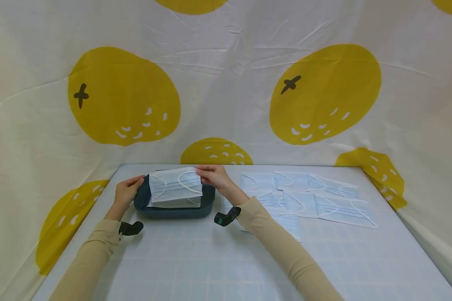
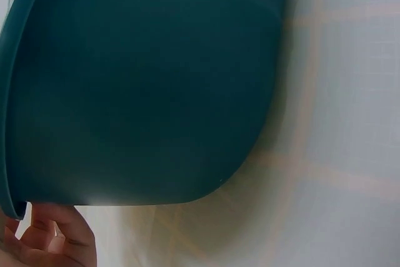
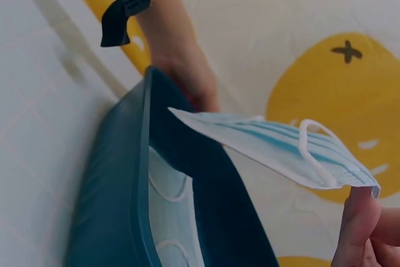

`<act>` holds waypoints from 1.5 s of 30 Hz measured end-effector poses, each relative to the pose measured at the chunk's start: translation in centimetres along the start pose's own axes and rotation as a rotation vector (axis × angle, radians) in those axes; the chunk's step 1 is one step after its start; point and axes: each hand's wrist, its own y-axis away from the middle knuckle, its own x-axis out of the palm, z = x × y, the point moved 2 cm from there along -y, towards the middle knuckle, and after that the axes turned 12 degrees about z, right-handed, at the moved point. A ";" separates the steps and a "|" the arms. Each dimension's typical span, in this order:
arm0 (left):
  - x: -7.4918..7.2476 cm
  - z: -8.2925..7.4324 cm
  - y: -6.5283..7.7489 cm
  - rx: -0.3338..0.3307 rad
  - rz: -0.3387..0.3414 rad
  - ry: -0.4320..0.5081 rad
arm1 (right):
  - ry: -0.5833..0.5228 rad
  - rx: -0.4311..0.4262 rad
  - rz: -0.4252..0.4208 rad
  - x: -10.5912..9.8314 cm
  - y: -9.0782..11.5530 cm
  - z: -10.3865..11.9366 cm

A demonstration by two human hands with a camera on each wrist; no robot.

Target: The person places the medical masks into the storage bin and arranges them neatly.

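My right hand pinches a light blue face mask by its right edge, holding it over a dark teal basin. White ear loops hang from the mask. Below it, another face mask lies inside the basin. At the basin's left end, my left hand grips the rim between thumb and fingers. The left wrist view shows curled fingers under the rim, beside the basin's outer wall.
Several face masks lie spread in overlapping rows on the white table, right of the basin. Behind the table hangs a white cloth printed with big yellow fruit shapes. Each wrist wears a black camera mount.
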 end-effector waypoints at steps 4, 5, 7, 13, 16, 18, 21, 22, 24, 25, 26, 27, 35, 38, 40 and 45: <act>0.1 -0.1 0.1 -0.005 0.012 0.004 | 0.004 0.000 -0.002 0.3 -0.4 -0.2; 0.2 -0.1 0.2 -0.006 0.014 0.006 | 0.004 0.001 -0.003 0.4 -0.5 -0.2; 0.2 -0.1 0.2 -0.009 0.015 0.009 | 0.001 0.005 -0.005 0.5 -0.7 -0.3; 0.2 -0.1 0.1 -0.003 0.003 0.011 | 0.032 0.021 -0.014 0.8 -1.3 -0.9; 0.2 -0.1 0.1 0.003 -0.001 0.021 | 0.050 0.020 -0.024 0.9 -1.6 -1.3; 0.2 -0.2 0.2 0.015 -0.008 0.019 | 0.053 0.018 -0.029 1.0 -1.7 -1.5; 0.2 -0.2 0.2 0.023 -0.017 0.013 | 0.045 0.013 -0.034 1.2 -1.8 -1.6; 0.2 -0.2 0.2 0.023 -0.018 0.010 | 0.043 0.015 -0.034 1.2 -1.8 -1.6; 0.2 -0.2 0.2 0.023 -0.021 0.003 | 0.037 0.017 -0.031 1.3 -1.9 -1.7; 0.2 -0.2 0.2 0.020 -0.018 0.003 | 0.033 0.019 -0.030 1.4 -1.9 -1.7; 0.2 -0.1 0.2 0.016 -0.016 0.003 | 0.032 0.020 -0.028 1.5 -2.0 -1.7; 0.2 -0.1 0.2 0.014 -0.015 0.004 | 0.029 0.019 -0.026 1.5 -2.0 -1.8; 0.2 -0.2 0.4 0.032 -0.016 -0.006 | 0.017 -0.003 -0.019 2.0 -2.4 -2.3; 0.2 -0.3 0.4 0.039 -0.024 -0.014 | 0.023 -0.001 -0.020 2.1 -2.5 -2.6; 0.2 -0.2 0.5 0.040 -0.027 -0.024 | 0.029 0.005 -0.024 2.1 -2.6 -2.8; 0.2 -0.1 0.7 0.047 -0.036 -0.040 | 0.065 0.012 -0.034 2.4 -2.7 -3.3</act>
